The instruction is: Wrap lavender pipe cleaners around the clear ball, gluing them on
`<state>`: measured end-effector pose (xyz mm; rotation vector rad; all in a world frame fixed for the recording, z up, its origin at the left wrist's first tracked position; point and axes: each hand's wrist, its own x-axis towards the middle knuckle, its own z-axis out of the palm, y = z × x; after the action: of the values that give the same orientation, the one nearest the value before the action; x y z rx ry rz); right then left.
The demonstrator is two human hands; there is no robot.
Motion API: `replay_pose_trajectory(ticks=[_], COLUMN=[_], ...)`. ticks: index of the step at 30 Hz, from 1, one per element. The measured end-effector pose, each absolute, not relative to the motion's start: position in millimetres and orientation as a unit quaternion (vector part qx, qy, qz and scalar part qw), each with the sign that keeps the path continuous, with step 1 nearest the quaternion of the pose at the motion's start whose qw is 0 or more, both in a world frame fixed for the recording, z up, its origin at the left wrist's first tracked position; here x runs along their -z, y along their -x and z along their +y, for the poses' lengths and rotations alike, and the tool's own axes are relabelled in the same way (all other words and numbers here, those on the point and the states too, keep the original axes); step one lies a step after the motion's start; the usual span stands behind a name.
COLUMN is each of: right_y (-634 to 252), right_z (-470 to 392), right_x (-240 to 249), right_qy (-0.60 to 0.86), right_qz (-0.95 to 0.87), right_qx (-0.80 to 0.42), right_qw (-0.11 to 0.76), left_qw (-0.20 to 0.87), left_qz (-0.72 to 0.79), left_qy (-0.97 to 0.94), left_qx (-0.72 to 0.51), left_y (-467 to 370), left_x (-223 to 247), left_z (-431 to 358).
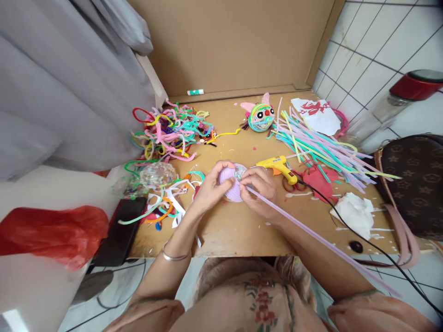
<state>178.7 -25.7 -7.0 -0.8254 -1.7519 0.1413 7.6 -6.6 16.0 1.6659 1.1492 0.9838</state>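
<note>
A round ball wrapped in lilac pipe cleaner point(227, 183) is held over the wooden table, with a clear patch showing at its upper right. My left hand point(213, 186) grips its left side, thumb across the front. My right hand point(259, 190) is closed at the ball's right side, pinching a lilac pipe cleaner point(304, 227) whose long tail runs down over my right forearm. Just beyond my right hand lies a yellow glue gun point(278, 167). A finished-looking ball with pink ears, eyes and a red nose point(261, 116) stands farther back.
Tangled pipe cleaners point(173, 129) and a clear ball point(158, 174) lie left; straight pipe cleaners point(318, 138) lie right. Around them are red scraps point(320, 182), crumpled tissue point(355, 214), a black phone point(121, 230), a brown bag point(411, 184) and a bottle point(391, 103). The gun's black cord crosses the right side.
</note>
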Motion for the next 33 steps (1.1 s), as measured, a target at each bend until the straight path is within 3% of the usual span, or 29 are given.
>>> replay_pose_trajectory(ticks=[14,27,33], right_y=[-182,-190,-191], right_z=[-24,-24,-20], right_x=[5,2,5], right_qy=[0.329,0.305,0.347], right_qz=[-0.758,-0.704,-0.674], right_qx=[-0.097,-0.308,-0.319], right_qw=[0.555,0.563,0.569], left_qw=[0.453,0.477,0.476], left_qz=[0.449,0.441,0.45], left_qy=[-0.655,-0.638,-0.631], left_qx=[-0.406,-0.414,-0.416], left_y=[-4,-4,-3], left_x=[-9,-11,-12], left_z=[-1,1,4])
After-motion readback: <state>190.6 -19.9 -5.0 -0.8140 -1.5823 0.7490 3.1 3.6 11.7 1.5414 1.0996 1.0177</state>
